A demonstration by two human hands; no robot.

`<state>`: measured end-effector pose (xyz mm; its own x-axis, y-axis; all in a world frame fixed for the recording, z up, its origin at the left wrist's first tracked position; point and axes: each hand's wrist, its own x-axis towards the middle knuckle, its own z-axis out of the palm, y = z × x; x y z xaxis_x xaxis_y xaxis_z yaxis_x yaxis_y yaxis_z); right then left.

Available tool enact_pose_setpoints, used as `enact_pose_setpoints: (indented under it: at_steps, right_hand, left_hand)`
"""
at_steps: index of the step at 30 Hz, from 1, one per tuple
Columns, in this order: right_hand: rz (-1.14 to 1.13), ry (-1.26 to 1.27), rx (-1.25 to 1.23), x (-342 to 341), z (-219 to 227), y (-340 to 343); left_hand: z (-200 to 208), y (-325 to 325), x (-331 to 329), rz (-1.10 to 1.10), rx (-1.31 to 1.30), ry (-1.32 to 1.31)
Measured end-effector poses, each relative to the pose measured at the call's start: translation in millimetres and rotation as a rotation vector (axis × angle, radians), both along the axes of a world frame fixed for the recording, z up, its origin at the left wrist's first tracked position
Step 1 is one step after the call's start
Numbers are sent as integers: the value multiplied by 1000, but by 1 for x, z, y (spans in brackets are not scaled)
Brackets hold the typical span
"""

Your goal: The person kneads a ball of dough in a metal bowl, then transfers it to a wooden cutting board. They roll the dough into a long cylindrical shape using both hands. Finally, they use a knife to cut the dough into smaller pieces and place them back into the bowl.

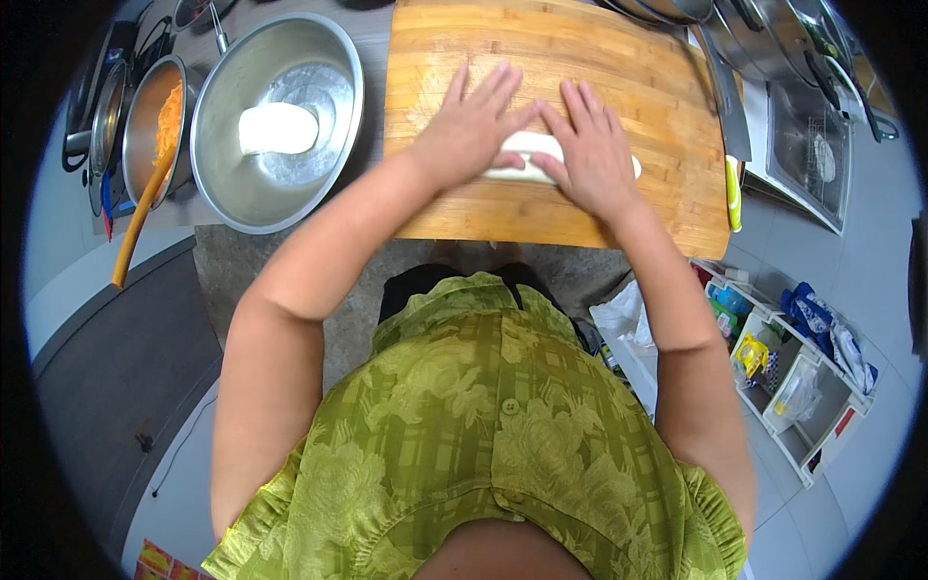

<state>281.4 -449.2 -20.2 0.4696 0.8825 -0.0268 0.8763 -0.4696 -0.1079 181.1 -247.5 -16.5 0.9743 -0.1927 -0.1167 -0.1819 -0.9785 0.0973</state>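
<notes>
A smooth white roll of dough (531, 145) lies crosswise on the wooden cutting board (657, 208). My left hand (472, 128) rests palm down over the roll's left part, its fingers spread and pointing away from me. Over the right part lies my right hand (592, 155), also flat with stretched fingers. Both thumbs point inward, toward each other, across the dough. My palms hide much of the roll; its middle shows between them, and its right tip sticks out past my right hand. Another lump of white dough (278, 129) sits in the large steel bowl (217, 145) left of the board.
Beyond the bowl stands a pot (147, 106) of orange shreds with a wooden-handled utensil (145, 217) jutting toward me. A large knife (723, 92) and a yellow-green handle (734, 193) lie along the board's right edge. Steel pots (764, 48), a sink (807, 159) and a shelf rack (812, 372) are on the right.
</notes>
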Motion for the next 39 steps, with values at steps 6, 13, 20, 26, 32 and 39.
enact_pose_setpoints:
  at_steps: [6,13,20,26,32,39]
  right_hand:
    - [-62,63,14,-94,9,-60]
    - [-267,36,57,-116,-8,-53]
    - [-329,-61,43,-35,-11,-25]
    - [-263,-160,66,41,-17,-3]
    - [-69,-201,167,81,-23,13]
    - [-5,48,-68,-13,9,-43]
  left_hand:
    - [0,-43,-87,-16,-69,-99]
    - [-2,-77,-96,347,-341,-121]
    - [-8,-33,-32,334,-129,-158]
    - [-9,7,32,341,119,-116]
    - [-16,19,49,238,134,-160]
    - [-3,-18,-28,18,-106,-73]
